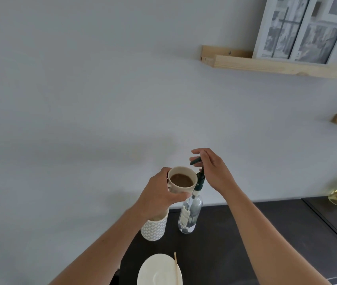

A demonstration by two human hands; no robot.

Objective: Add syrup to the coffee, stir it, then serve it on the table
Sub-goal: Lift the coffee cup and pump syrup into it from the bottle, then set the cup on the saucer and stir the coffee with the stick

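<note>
- Left hand (pixel 159 194) grips the cream ceramic coffee cup (pixel 182 179), lifted.
- Right hand (pixel 212 169), fingers loosely curled, rests on the dark green pump head (pixel 196 161).
- Upright clear glass syrup bottle (pixel 190 214) stands just right of the cup; spout points left, above the rim.

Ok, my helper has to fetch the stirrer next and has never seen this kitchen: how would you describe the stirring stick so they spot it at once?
Start at the dark countertop under the white wall and look at its near edge, where a cream saucer sits. The wooden stir stick lies across the saucer's right side. It is the only thin, pale wooden rod there, unlike the patterned cup and clear syrup bottle behind it.
</note>
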